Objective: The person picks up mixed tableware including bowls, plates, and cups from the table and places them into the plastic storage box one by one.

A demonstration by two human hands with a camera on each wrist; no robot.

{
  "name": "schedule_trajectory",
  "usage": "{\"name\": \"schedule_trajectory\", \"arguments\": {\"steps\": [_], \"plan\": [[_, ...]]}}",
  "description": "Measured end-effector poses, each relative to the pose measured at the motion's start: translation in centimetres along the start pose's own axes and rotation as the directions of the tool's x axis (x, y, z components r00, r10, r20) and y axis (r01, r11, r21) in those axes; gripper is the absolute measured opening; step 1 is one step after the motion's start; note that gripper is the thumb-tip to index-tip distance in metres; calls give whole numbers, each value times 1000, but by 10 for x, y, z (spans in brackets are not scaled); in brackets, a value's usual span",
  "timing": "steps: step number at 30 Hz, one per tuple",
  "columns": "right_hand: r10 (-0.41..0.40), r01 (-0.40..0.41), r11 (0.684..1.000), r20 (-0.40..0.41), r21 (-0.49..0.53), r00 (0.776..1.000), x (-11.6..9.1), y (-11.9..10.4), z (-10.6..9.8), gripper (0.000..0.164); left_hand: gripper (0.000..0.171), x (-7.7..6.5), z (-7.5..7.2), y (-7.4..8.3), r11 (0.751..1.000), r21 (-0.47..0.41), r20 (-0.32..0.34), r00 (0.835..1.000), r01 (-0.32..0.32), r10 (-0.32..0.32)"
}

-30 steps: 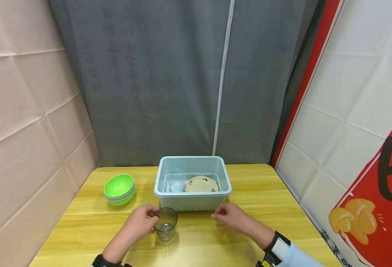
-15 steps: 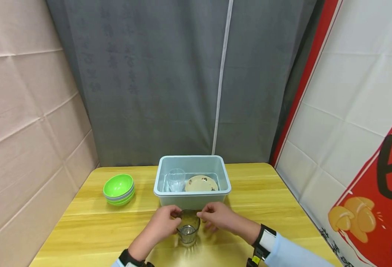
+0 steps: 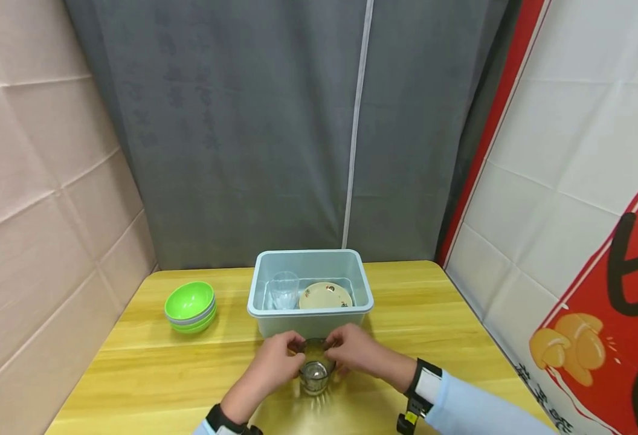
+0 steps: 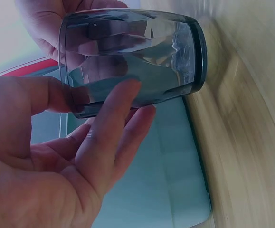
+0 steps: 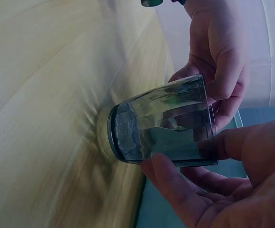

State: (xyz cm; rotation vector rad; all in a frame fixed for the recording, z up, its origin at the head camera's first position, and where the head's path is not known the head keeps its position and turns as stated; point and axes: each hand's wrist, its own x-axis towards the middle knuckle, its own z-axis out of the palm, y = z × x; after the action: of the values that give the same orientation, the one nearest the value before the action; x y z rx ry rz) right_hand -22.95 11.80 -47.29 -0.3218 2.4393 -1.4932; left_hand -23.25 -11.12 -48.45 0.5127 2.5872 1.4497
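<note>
A dark, see-through drinking glass point(image 3: 315, 376) stands upright between my two hands, close over the table in front of the basin. My left hand point(image 3: 277, 360) pinches its rim from the left, thumb at the mouth and fingers along the outside. From the other side my right hand point(image 3: 358, 349) pinches the rim too. In the left wrist view the glass point(image 4: 132, 59) shows a thick base and faceted wall, with nothing visible inside. The right wrist view shows the thumb of the right hand point(image 5: 251, 171) at the rim of the glass point(image 5: 161, 126).
Just behind the hands stands a light blue basin point(image 3: 310, 326). It holds a clear glass point(image 3: 284, 291) and a cream plate point(image 3: 325, 295) with a printed pattern. At the left, stacked green and grey bowls point(image 3: 190, 304) sit on the wooden table point(image 3: 134, 374). A grey curtain point(image 3: 243, 133) hangs behind.
The left hand has carried the dark glass to the right, in front of the basin. My right hand has moved left and taken hold of its rim. The bowls and basin stay put.
</note>
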Motion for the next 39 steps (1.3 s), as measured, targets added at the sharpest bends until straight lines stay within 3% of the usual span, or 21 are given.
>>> {"name": "schedule_trajectory", "arguments": {"steps": [9, 14, 22, 29, 34, 39], "plan": [[-69, 68, 995, -20, -71, 997, 3, -3, -6, 17, 32, -1, -2, 4, 997, 62, -8, 999, -37, 38], [-61, 59, 996, -29, -69, 998, 3, -4, -11, 17, 25, -4, 0, 3, 999, 33, -18, 999, -40, 41], [-75, 72, 989, -21, -127, 997, -2, -5, -21, 11, 27, -12, -3, -4, 994, -107, -5, 1000, 16, -17], [-103, 101, 963, 3, -251, 995, -4, -14, -37, 8, 30, -22, -20, -21, 989, -120, -24, 996, 83, -87], [-104, 105, 962, 21, -251, 994, -5, -26, -51, 7, 28, -32, -34, -39, 984, -122, -70, 988, 131, -140], [-60, 61, 971, 9, -230, 998, 2, -46, -68, 9, 24, -38, -46, -52, 980, -104, -115, 976, 171, -183]]}}
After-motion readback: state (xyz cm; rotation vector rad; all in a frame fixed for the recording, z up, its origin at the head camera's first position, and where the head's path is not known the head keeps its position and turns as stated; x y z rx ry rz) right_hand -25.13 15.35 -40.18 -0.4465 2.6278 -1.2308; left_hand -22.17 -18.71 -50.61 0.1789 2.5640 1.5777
